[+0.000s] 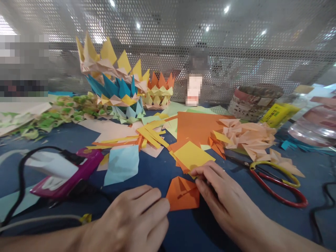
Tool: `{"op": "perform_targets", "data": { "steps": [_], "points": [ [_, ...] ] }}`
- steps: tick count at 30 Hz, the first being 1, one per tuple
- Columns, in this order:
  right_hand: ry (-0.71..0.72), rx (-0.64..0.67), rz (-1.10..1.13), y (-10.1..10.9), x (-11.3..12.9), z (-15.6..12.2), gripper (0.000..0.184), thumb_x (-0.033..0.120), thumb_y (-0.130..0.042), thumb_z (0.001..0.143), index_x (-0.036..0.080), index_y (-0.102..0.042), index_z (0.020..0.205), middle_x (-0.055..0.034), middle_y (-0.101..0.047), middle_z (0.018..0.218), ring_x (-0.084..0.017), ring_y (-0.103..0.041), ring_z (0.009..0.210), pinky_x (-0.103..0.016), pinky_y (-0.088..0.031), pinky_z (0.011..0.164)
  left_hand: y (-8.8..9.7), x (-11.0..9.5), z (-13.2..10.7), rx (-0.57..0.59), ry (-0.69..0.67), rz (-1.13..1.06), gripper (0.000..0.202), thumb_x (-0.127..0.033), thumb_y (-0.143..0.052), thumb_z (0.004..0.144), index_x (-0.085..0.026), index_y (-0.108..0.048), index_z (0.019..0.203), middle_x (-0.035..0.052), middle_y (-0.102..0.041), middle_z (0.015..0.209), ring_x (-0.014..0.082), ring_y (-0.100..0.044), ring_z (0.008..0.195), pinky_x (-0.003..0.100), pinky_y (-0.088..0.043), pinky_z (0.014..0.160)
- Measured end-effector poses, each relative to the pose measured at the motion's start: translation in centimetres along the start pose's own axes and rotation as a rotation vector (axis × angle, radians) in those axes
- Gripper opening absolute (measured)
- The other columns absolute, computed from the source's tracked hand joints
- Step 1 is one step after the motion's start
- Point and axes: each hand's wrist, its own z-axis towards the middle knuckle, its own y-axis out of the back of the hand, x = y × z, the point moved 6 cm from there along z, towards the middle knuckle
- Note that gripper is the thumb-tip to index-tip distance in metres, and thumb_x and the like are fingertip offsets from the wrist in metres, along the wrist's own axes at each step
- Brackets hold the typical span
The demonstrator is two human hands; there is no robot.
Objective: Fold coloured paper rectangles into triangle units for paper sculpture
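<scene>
A folded piece of orange paper (183,201) lies on the dark blue table with a creased, raised flap at its top. My left hand (139,213) is closed at its left edge, with the fingertips hidden behind the knuckles. At the upper right corner of the folded paper, my right hand (216,187) has thumb and forefinger pinched together. Just beyond those fingers rests a yellow paper square (193,155), on top of orange sheets that partly show beneath it.
Red-and-yellow-handled scissors (278,185) lie at right, near folded peach paper pieces (249,136). A purple power strip (65,175) with cables sits at left, near a light blue sheet (122,164). Paper crowns (112,70) stand at the back, before a perforated metal screen (157,38).
</scene>
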Motion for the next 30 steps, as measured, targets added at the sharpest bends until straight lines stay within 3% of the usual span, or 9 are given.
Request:
{"op": "perform_targets", "data": {
  "steps": [4, 9, 14, 16, 19, 23, 30],
  "points": [
    [-0.006, 0.03, -0.061, -0.1, 0.3, 0.3, 0.008, 0.016, -0.048, 0.093, 0.021, -0.054, 0.09, -0.0036, -0.057, 0.091, -0.02, -0.055, 0.084, -0.038, -0.046, 0.076, 0.0, 0.2, 0.0, 0.051, 0.009, -0.002, 0.048, -0.004, -0.028, 0.094, -0.017, -0.064, 0.065, 0.0018, -0.059, 0.061, 0.0163, -0.052, 0.059, 0.031, -0.049, 0.06],
    [0.029, 0.039, -0.077, -0.1, 0.7, 0.3, 0.013, 0.015, -0.05, 0.092, 0.021, -0.052, 0.08, -0.0024, -0.056, 0.086, -0.02, -0.054, 0.082, -0.037, -0.045, 0.074, -0.7, 0.3, -0.5, 0.156, -0.017, -0.05, 0.029, -0.007, -0.039, 0.089, -0.017, -0.063, 0.077, 0.0014, -0.06, 0.068, 0.0167, -0.056, 0.066, 0.029, -0.051, 0.068],
    [0.049, 0.007, 0.001, 0.3, 1.0, -0.1, 0.003, 0.023, -0.049, 0.095, 0.022, -0.052, 0.094, -0.0028, -0.059, 0.096, -0.019, -0.056, 0.091, -0.036, -0.046, 0.081, -1.0, 0.2, -0.6, 0.163, -0.013, -0.026, 0.024, -0.008, -0.043, 0.087, -0.018, -0.059, 0.073, 0.0009, -0.058, 0.068, 0.0159, -0.056, 0.067, 0.028, -0.051, 0.069],
    [0.07, 0.012, -0.013, 0.2, 1.1, -0.3, 0.008, 0.024, -0.053, 0.092, 0.023, -0.052, 0.1, -0.0033, -0.059, 0.1, -0.02, -0.056, 0.093, -0.037, -0.047, 0.082, -1.0, 0.3, -0.6, 0.144, -0.014, -0.019, 0.025, -0.007, -0.042, 0.087, -0.018, -0.059, 0.071, 0.0012, -0.058, 0.068, 0.0158, -0.057, 0.067, 0.028, -0.051, 0.069],
    [0.094, 0.025, -0.033, 0.0, 1.1, -0.5, 0.016, 0.025, -0.056, 0.09, 0.024, -0.052, 0.106, -0.0039, -0.06, 0.104, -0.021, -0.057, 0.096, -0.038, -0.048, 0.084, -0.6, 0.5, -0.3, 0.059, 0.011, -0.035, 0.029, -0.006, -0.039, 0.088, -0.017, -0.06, 0.072, 0.0023, -0.058, 0.069, 0.0163, -0.058, 0.069, 0.029, -0.052, 0.069],
    [0.131, 0.0, -0.026, 0.2, 1.1, -0.4, 0.019, 0.023, -0.043, 0.098, 0.024, -0.053, 0.114, -0.0055, -0.06, 0.111, -0.02, -0.056, 0.104, -0.039, -0.047, 0.092, 0.0, 0.5, 0.2, -0.043, 0.057, -0.045, 0.029, -0.006, -0.038, 0.089, -0.015, -0.062, 0.075, 0.0031, -0.061, 0.072, 0.0164, -0.059, 0.07, 0.029, -0.052, 0.067],
    [0.148, 0.036, -0.088, -0.1, 1.3, 0.0, 0.025, 0.024, -0.043, 0.097, 0.024, -0.056, 0.119, -0.0063, -0.061, 0.111, -0.021, -0.058, 0.102, -0.04, -0.05, 0.09, -0.3, 0.1, 0.5, 0.021, 0.053, -0.045, 0.024, -0.008, -0.043, 0.09, -0.016, -0.062, 0.077, 0.0017, -0.063, 0.074, 0.016, -0.062, 0.073, 0.028, -0.053, 0.073]
  ]
}}
